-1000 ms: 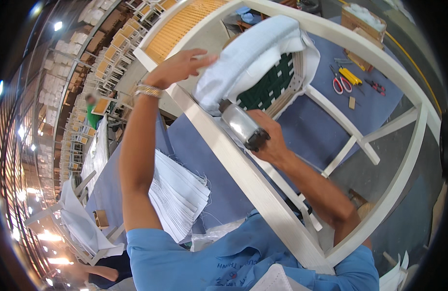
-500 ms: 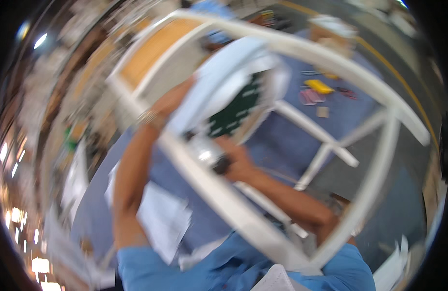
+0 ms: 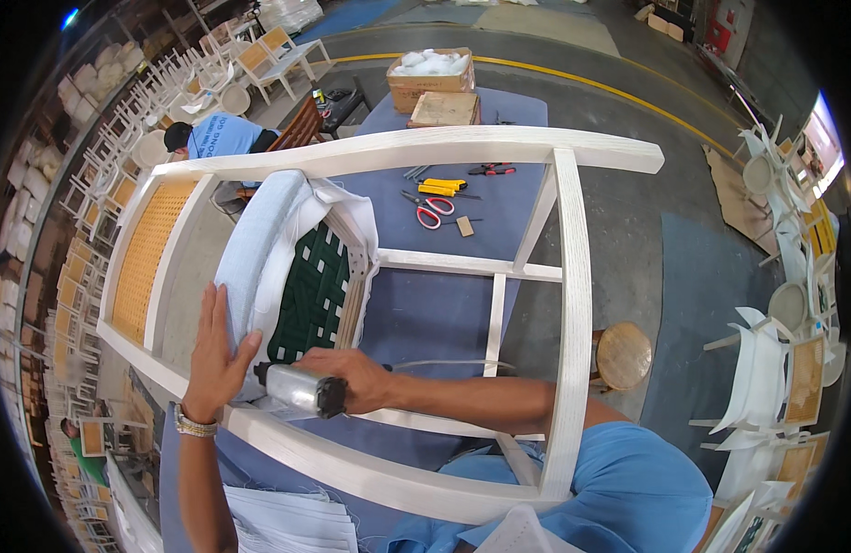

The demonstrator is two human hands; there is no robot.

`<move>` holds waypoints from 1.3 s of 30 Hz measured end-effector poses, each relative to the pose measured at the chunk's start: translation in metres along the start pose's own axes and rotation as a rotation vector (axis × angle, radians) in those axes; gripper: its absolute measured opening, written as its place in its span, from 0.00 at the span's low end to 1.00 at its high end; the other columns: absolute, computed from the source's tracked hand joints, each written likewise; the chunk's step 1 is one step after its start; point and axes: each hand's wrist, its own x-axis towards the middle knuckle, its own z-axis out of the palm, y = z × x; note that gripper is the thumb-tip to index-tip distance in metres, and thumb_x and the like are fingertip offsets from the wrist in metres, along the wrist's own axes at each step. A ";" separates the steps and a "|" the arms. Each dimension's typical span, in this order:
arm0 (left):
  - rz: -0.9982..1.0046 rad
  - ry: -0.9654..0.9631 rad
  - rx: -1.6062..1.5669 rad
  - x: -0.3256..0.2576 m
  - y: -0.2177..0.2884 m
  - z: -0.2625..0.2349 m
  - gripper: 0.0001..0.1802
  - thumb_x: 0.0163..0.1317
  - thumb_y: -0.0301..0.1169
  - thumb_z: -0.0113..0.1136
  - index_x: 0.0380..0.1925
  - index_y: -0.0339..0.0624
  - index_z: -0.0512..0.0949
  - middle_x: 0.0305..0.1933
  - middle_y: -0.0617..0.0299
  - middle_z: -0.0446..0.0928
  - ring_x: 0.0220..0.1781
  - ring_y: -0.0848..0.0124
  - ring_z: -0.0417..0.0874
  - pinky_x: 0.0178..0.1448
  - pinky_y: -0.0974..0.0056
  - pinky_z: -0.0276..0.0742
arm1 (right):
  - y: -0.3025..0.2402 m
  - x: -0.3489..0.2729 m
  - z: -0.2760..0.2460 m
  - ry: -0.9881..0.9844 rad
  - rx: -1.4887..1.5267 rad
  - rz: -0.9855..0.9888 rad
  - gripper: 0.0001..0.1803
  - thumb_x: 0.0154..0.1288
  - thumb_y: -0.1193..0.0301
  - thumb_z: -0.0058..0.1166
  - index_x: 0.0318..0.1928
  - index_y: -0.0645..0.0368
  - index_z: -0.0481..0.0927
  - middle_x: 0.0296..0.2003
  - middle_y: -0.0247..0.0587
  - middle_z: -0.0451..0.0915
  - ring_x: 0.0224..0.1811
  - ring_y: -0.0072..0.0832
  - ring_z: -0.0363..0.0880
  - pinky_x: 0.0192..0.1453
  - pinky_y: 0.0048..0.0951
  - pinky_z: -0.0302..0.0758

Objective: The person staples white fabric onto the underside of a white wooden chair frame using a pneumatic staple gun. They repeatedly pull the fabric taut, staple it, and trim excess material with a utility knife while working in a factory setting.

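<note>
A white wooden chair frame (image 3: 425,470) lies on its side on a blue-covered table, its cane back panel (image 3: 147,263) to the left. My left hand (image 3: 219,348) presses flat against the light-blue seat cushion (image 3: 260,235), fingers stretched and together. Closed round a silver and black staple gun (image 3: 301,392), my right hand (image 3: 352,376) holds it at the near edge of the seat's underside. Dark green webbing (image 3: 313,276) shows there, with white fabric (image 3: 338,195) round it. The tool's nose is partly hidden by the cushion edge.
Red-handled scissors (image 3: 429,212), a yellow cutter (image 3: 442,186) and pliers (image 3: 492,170) lie beyond the frame. A carton of white stuffing (image 3: 431,78) stands farther back. White cloth pieces (image 3: 292,521) lie near me; a round stool (image 3: 623,356) stands right. Another person (image 3: 224,136) bends at far left.
The chair frame has turned in view, its right end now higher and its left end lower. My hands have stayed at the seat, the left flat on the cushion, the right holding the staple gun.
</note>
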 end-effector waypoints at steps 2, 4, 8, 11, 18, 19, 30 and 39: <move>0.034 -0.078 -0.218 0.007 -0.019 -0.011 0.38 0.74 0.42 0.50 0.74 0.29 0.51 0.80 0.39 0.50 0.81 0.55 0.52 0.81 0.56 0.45 | 0.008 -0.002 -0.013 0.008 -0.003 0.004 0.30 0.46 0.78 0.66 0.55 0.62 0.80 0.47 0.49 0.81 0.49 0.46 0.81 0.55 0.37 0.77; -0.088 -0.147 -0.313 0.033 -0.040 -0.006 0.38 0.75 0.47 0.48 0.74 0.32 0.54 0.78 0.41 0.54 0.80 0.56 0.54 0.80 0.58 0.48 | 0.017 -0.008 -0.029 0.069 -0.040 0.029 0.30 0.46 0.78 0.65 0.55 0.63 0.80 0.46 0.50 0.82 0.51 0.44 0.81 0.57 0.37 0.76; -0.381 -0.197 -0.551 0.079 -0.075 0.004 0.42 0.74 0.58 0.43 0.74 0.36 0.57 0.77 0.47 0.59 0.78 0.59 0.59 0.80 0.63 0.47 | 0.032 -0.009 -0.052 0.096 0.009 -0.040 0.28 0.47 0.77 0.64 0.54 0.63 0.80 0.44 0.50 0.82 0.48 0.44 0.82 0.55 0.34 0.76; -0.402 -0.259 -0.705 0.114 -0.082 0.011 0.44 0.72 0.60 0.45 0.75 0.37 0.56 0.79 0.49 0.55 0.80 0.60 0.55 0.81 0.62 0.45 | 0.055 -0.014 -0.058 0.150 -0.006 0.052 0.25 0.51 0.73 0.67 0.52 0.63 0.80 0.45 0.46 0.83 0.48 0.34 0.81 0.54 0.31 0.75; 0.297 -0.043 0.062 0.081 -0.025 0.010 0.43 0.72 0.56 0.50 0.75 0.38 0.53 0.80 0.39 0.47 0.83 0.51 0.45 0.83 0.56 0.41 | 0.078 -0.003 -0.059 0.375 0.078 0.230 0.23 0.55 0.78 0.70 0.52 0.65 0.78 0.48 0.37 0.84 0.49 0.23 0.82 0.54 0.27 0.78; 0.320 -0.184 0.037 0.075 -0.006 -0.004 0.40 0.73 0.55 0.49 0.75 0.41 0.55 0.80 0.41 0.49 0.83 0.51 0.47 0.82 0.56 0.44 | 0.077 0.001 -0.062 0.377 0.035 0.266 0.25 0.55 0.78 0.71 0.54 0.65 0.77 0.48 0.38 0.84 0.49 0.24 0.83 0.53 0.28 0.79; -0.197 0.035 -0.972 0.155 -0.101 -0.038 0.49 0.71 0.68 0.20 0.77 0.39 0.49 0.82 0.51 0.44 0.84 0.60 0.40 0.83 0.55 0.32 | 0.038 0.044 -0.111 0.325 -0.129 0.462 0.18 0.62 0.65 0.68 0.47 0.65 0.83 0.26 0.33 0.81 0.24 0.18 0.76 0.27 0.25 0.72; -0.521 -0.135 -0.976 0.196 -0.112 0.024 0.50 0.71 0.69 0.18 0.76 0.40 0.54 0.80 0.49 0.53 0.82 0.61 0.48 0.82 0.57 0.42 | 0.037 0.047 -0.141 0.343 -0.176 0.446 0.17 0.63 0.68 0.67 0.50 0.63 0.83 0.28 0.33 0.81 0.24 0.18 0.74 0.28 0.25 0.71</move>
